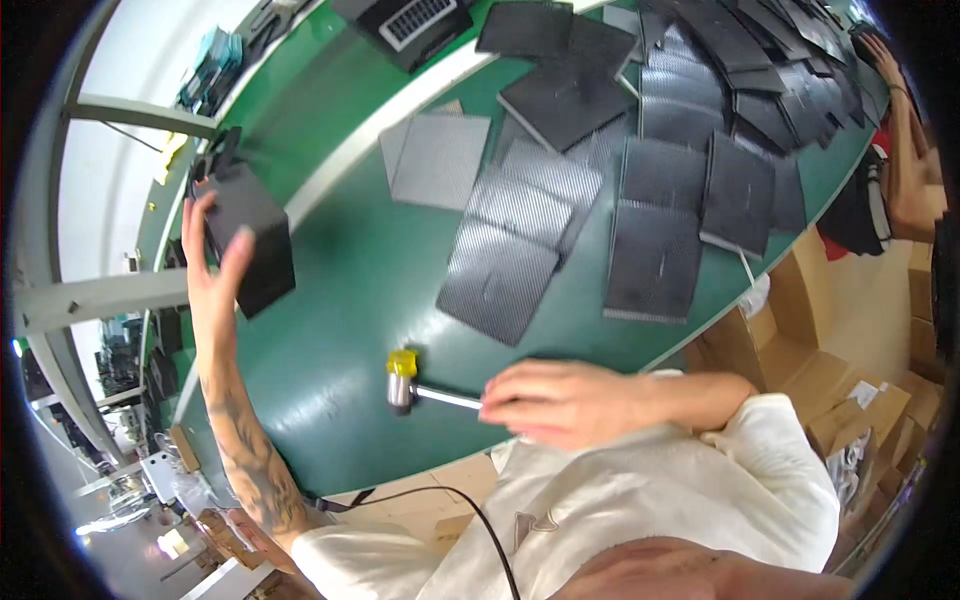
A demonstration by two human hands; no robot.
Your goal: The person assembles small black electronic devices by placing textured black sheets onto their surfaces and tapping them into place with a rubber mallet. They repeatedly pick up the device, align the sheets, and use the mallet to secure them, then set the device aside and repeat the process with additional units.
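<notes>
At the far left, my left hand [215, 265] is open over the near side of a black box-shaped block [262, 235]. Its thumb and fingers are spread; whether they press on the block is hard to see. A two-faced mallet [402, 383] with a yellow end, a dark end and a metal handle lies near the table's front edge. My right hand [560, 400] has its fingers closed over the end of that handle, which they hide. Flat black ribbed panels [500, 265] overlap on the table ahead of my right hand.
More dark panels [690, 180] pile up toward the far right. Grey panels [440, 160] lie mid-table. A laptop-like device [405, 25] sits beyond a pale strip. A metal post [110, 300] stands left. Cardboard boxes [830, 390] are at right, below another person's arm [905, 150].
</notes>
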